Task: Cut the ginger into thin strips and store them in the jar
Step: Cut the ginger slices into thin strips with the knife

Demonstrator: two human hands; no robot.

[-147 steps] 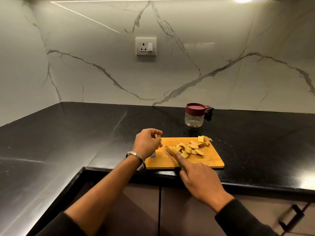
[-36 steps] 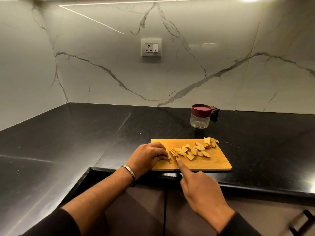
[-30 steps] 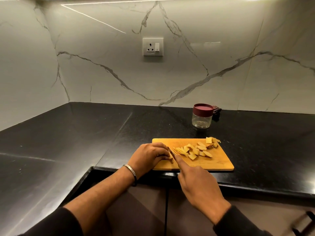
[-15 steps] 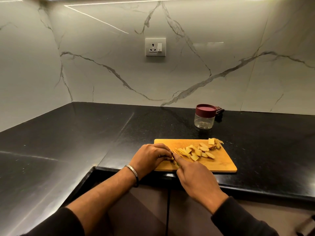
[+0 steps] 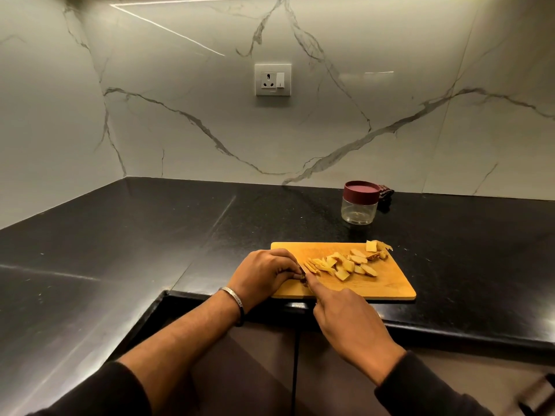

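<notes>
L hand (image 5: 264,273) grip curled, pinching a small ginger bit at cutting board (image 5: 390,285) near-left edge; R hand (image 5: 345,322) grip cannot tell, forefinger extended. Ginger slices (image 5: 345,264) mid-board, just right of grips. Jar (image 5: 359,202) beyond board, lid on.

Lighting: warm, dim, yellowish overall. Source: a strip light overhead, seen as a thin bright reflected line (image 5: 168,30) running slantwise across the glossy marble backsplash (image 5: 330,130); a second short streak of glare sits right of the wall socket (image 5: 272,79).
Surface (image 5: 120,235): black, polished, carrying soft sheen and pale smears of reflection at the left and a bright patch at the far right edge.
Shadows: soft and short; the jar (image 5: 359,202) throws a faint dark pool around its base.
Cutting board (image 5: 390,283): best-lit item, evenly toned.
Sharpness: centre fairly crisp; sleeves at the bottom edge soft.
Distortion: wide-angle bowing; the backsplash and surface lines curve toward the corners.
</notes>
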